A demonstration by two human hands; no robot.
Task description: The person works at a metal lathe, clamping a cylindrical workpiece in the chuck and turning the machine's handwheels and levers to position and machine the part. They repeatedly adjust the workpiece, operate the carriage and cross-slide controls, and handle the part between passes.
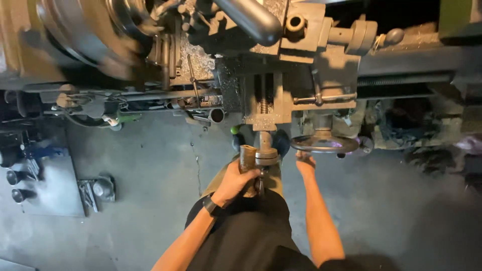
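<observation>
We stand at a heavy metal lathe [301, 60], its cast grey surfaces dull, oily and dusted with fine chips. Our left hand [235, 179] is wrapped around the worn, brownish cylindrical crank handle [247, 159] that sticks out from the cross-slide below a bare threaded screw [263, 105]; the fingers are clenched tight on that handle, and a black band sits on the wrist. Our right hand [305, 161] reaches up to the round, dark handwheel [324, 143] just beside it on the right; the fingers touch the smooth rim from underneath, but we cannot tell whether they close around it. At upper left the broad round chuck [85, 35] is smeared with motion blur. Below us lies a rough, stained concrete floor [150, 200], with a flat grey metal plate [47, 185] and a few small dark parts resting to the left.
</observation>
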